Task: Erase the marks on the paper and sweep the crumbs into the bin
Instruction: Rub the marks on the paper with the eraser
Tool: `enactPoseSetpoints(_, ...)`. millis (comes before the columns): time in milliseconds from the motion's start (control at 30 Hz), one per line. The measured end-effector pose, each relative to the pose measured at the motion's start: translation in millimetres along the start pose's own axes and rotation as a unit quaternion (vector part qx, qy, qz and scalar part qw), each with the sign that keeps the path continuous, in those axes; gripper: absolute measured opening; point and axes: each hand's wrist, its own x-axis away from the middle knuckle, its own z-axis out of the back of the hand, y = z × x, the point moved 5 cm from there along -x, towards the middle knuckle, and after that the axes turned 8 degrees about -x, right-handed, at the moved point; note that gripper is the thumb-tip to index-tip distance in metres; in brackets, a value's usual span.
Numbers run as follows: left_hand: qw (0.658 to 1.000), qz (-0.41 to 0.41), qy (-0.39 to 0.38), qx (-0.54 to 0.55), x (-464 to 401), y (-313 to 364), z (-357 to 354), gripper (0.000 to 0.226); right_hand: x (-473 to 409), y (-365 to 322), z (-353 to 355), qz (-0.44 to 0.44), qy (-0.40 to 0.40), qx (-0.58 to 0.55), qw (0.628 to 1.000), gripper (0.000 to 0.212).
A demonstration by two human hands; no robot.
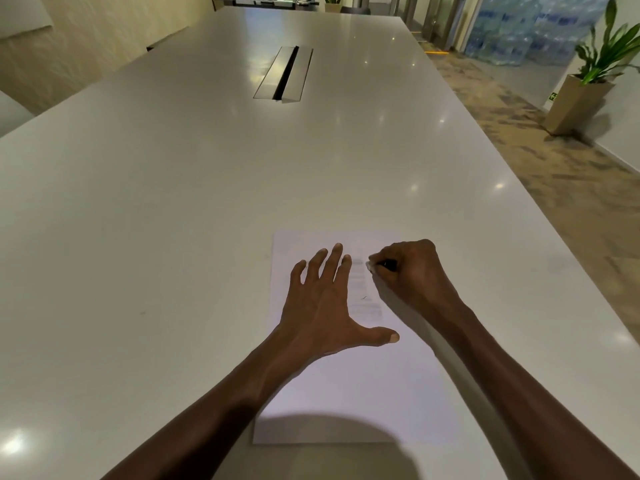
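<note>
Left hand [327,299] splayed flat; right hand [410,271] fisted.

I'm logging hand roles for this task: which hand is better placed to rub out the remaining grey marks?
Right. The right hand already grips the eraser at the top of the marks, while the left hand lies flat, steadying the paper.

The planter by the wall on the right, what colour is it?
Beige or tan; the planter shows in the head view, the only one.

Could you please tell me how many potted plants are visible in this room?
2: one potted plant on the floor at right, another potted plant beyond the table's far end. Others may be out of view.
</note>
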Motion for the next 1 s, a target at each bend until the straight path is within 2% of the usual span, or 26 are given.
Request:
enactPoseSetpoints(200, 1.0, -0.005, 0.013, -0.003, 1, 1, 0, 0.138, 36, -15, 11, -0.028, -0.009, -0.024, 0.999, 0.015)
enactPoseSetpoints(367, 1.0, -0.004, 0.021, -0.002, 1, 2, 0, 0.133, 64, -30, 16, -0.019, -0.033, -0.042, 0.998, 0.013)
enactPoseSetpoints(600, 1.0, -0.01, 0.01, -0.012, 1, 1, -1, 0.138, 20, -15, -1, -0.003, -0.021, 0.001, 1.0, 0.021)
enactPoseSetpoints(800, 1.0, -0.005, 0.012, -0.007, 0, 1, -1, 0.139, 6, -11, -4, 0.011, -0.051, 0.019, 0.998, 0.035)
enactPoseSetpoints(1000, 1.0, -0.006, 0.024, -0.009, 0, 1, -2, 0.134, 45, -29, 2, 0.026, -0.107, 0.031, 0.993, 0.02)
